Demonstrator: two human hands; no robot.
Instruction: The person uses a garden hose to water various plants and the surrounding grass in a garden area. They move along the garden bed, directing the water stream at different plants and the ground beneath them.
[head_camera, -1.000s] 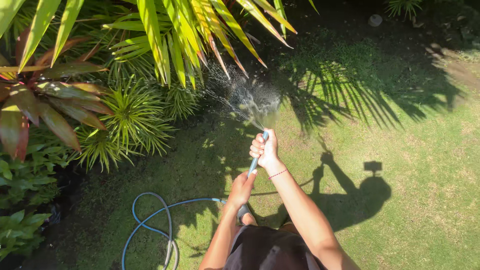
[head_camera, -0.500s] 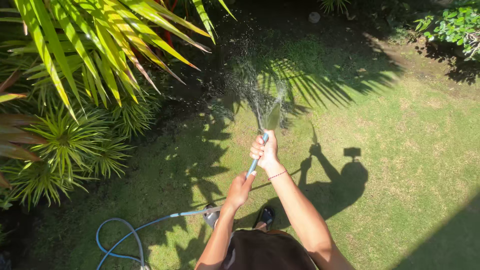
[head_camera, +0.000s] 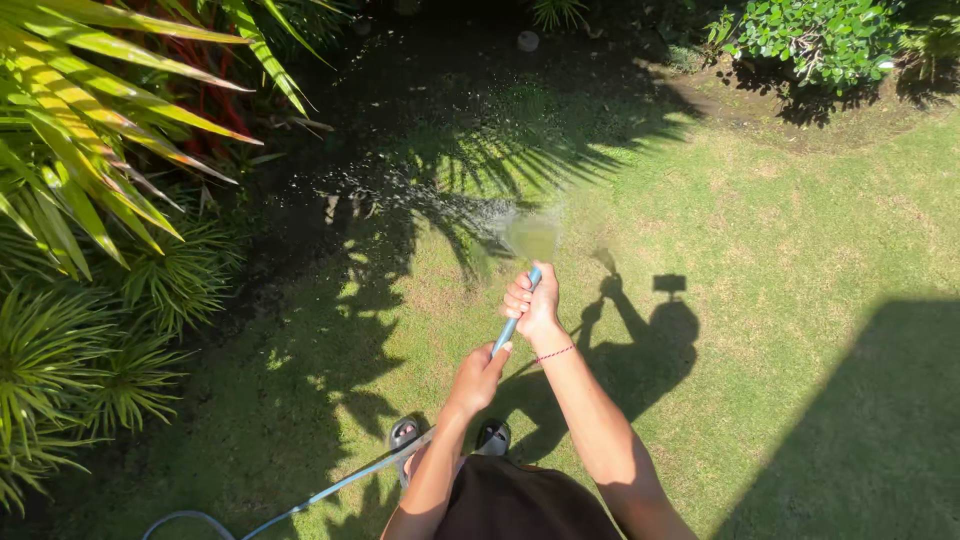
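Fingers of the right hand (head_camera: 532, 303) are clenched tight round the end of a blue garden hose (head_camera: 508, 327), just below the middle of the frame, with the thumb pressed at the mouth so the water fans out in a flat spray (head_camera: 440, 205) toward the upper left. A thin red cord bracelet (head_camera: 556, 352) sits on that wrist. Just below and to the left, the left hand (head_camera: 482, 376) is closed round the same hose further down its length, fingertips touching the blue tube. From there the hose drops between the arms, passes the person's sandalled feet (head_camera: 405, 433) at the lower centre, and trails off across the grass to the bottom left edge, where it curls into a loop. Both bare forearms rise from a dark garment (head_camera: 520, 505) at the bottom of the frame. Sunlit lawn (head_camera: 800, 240) fills the right half, with the person's shadow (head_camera: 640, 340) lying just right of the hands, a small box shape above the head of it. Long yellow-green striped leaves (head_camera: 90, 90) crowd the upper left, spiky green tufts (head_camera: 90, 360) sit below them at the left edge, and a round-leaved shrub (head_camera: 810, 35) stands at the upper right. Droplets glitter over the dark shaded ground at the upper centre.
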